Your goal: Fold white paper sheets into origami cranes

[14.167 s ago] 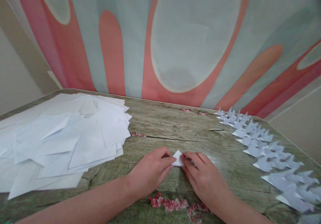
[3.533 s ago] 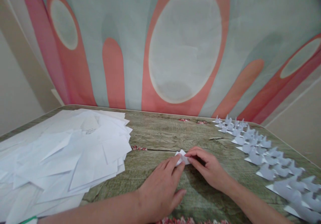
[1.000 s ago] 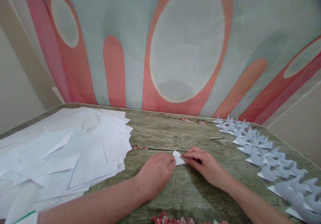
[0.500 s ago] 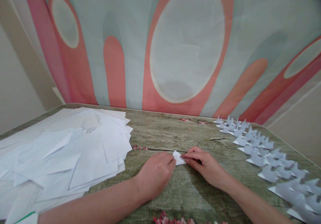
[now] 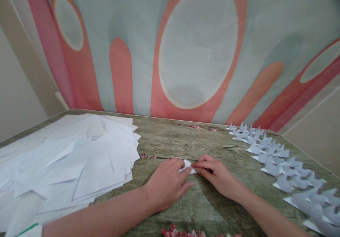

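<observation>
A small folded piece of white paper [image 5: 187, 165] lies on the table between my two hands. My left hand [image 5: 170, 180] rests over its left part with the fingers stretched out and the thumb apart, the fingertips pressing on the paper. On the other side, my right hand [image 5: 212, 171] pinches the paper's right corner between thumb and fingers. Parts of the paper are hidden under the fingers of both hands.
A wide, loose pile of white paper sheets [image 5: 103, 159] covers the left of the table [image 5: 170, 134]. Along the right edge stand rows of several folded paper figures [image 5: 284, 184]. A patterned backdrop [image 5: 143, 70] hangs behind the table's far edge.
My left hand has gone from curled fingers to stretched ones, its thumb now out to the right and its fingers over the paper. My right hand keeps its pinch nearly unmoved.
</observation>
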`<state>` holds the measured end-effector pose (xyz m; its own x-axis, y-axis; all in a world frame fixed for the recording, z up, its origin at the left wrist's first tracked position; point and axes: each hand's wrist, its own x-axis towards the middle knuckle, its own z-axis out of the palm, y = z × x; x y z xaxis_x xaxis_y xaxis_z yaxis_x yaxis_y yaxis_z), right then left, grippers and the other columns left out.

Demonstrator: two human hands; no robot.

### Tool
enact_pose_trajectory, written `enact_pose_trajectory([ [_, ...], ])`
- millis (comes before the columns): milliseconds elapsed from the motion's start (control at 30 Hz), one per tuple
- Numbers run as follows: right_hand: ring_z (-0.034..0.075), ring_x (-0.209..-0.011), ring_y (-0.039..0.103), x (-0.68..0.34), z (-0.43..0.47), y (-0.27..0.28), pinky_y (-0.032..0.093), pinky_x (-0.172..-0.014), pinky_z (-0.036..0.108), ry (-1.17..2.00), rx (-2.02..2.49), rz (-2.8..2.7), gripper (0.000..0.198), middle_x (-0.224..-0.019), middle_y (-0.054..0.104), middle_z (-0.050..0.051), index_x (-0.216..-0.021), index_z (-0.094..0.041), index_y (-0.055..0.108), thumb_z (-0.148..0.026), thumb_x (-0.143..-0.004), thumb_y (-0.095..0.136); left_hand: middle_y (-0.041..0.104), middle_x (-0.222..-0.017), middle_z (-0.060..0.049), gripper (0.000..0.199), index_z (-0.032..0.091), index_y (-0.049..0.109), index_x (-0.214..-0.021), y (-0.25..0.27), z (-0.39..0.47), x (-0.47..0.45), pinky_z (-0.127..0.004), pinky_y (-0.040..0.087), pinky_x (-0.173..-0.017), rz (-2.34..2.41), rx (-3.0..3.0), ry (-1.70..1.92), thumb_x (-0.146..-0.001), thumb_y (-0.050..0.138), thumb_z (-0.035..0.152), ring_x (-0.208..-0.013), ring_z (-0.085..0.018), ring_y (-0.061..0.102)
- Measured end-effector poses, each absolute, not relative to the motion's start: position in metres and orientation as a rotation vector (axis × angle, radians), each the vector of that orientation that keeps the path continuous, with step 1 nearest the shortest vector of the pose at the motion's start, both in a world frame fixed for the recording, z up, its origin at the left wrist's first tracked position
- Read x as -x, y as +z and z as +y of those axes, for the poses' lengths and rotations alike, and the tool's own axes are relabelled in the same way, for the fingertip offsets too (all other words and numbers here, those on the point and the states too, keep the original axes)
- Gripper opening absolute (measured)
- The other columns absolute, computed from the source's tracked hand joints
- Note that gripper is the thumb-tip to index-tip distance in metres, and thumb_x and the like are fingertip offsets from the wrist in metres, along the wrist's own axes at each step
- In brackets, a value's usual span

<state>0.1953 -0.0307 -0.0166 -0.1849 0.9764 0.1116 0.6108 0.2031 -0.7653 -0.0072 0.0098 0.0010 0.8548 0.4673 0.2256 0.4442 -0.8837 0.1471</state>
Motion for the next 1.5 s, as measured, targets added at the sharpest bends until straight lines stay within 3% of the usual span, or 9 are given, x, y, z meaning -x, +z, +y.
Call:
enact_pose_trajectory([
  [400,0.015,-0.081,0.054,-0.195,-0.032,-0.015,0.043,-0.075,0.028,0.782,1.466,-1.876,0.022,-0.086,0.056,0.003,-0.098,-0.025,0.067,-0.030,-0.087,0.049,0.054,-0.120,-0.007,0.037,0.019,0.049,-0.119,-0.005,0.010,0.008,-0.039,0.036,-0.096,0.693,-2.909,0.435,-0.088,0.043,0.038,-0.112,-0.021,0.047],
  [1500,0.013,-0.070,0.052,-0.190,-0.033,-0.019,0.042,-0.063,0.026,0.639,1.532,-1.820,0.020,-0.082,0.055,0.004,-0.098,-0.020,0.066,-0.025,-0.085,0.050,0.052,-0.124,-0.009,0.039,0.016,0.047,-0.122,-0.008,0.010,0.007,-0.039,0.036,-0.099,0.744,-2.905,0.370,-0.089,0.040,0.035,-0.114,-0.022,0.048],
])
